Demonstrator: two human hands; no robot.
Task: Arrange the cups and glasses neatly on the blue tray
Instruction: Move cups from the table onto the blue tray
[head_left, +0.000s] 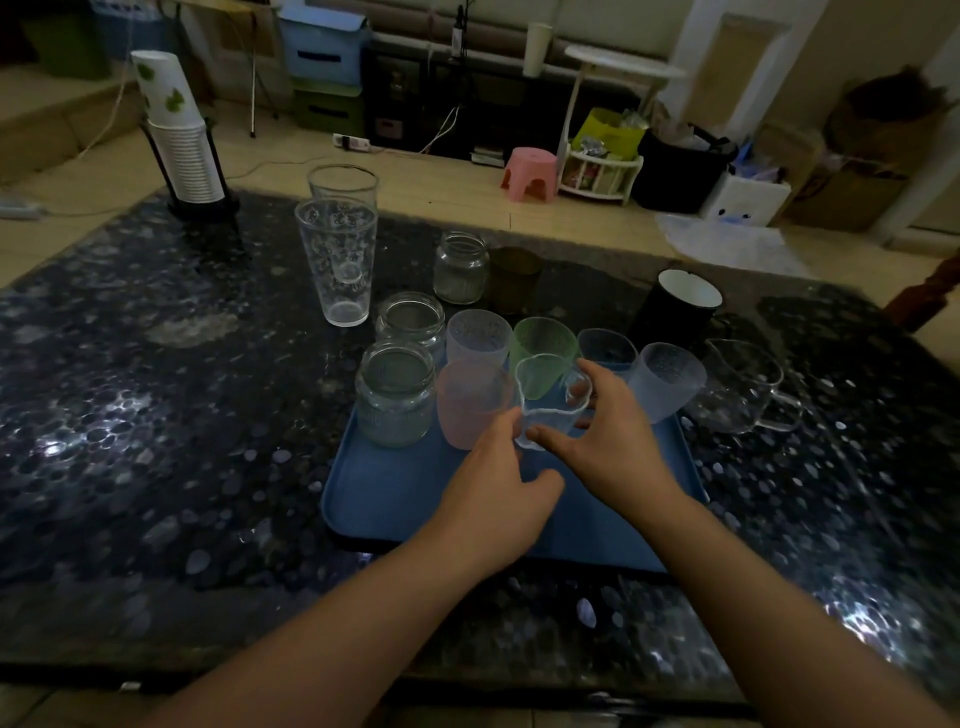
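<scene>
while the left hand (498, 467) and right hand (602, 431) both grip a small clear cup (545, 410) over the blue tray (395, 493), about seven pieces sit on it. still off the tray: two tall glasses (337, 260), a jar (461, 267), black mug (680, 306) and clear pitcher (737, 384).

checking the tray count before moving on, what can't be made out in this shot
- Head view: the clear cup's base, covered by the left hand and right hand.
- Whether the brown cup holds anything: too dark.
- The tray's far edge, hidden by jars and cups.
</scene>
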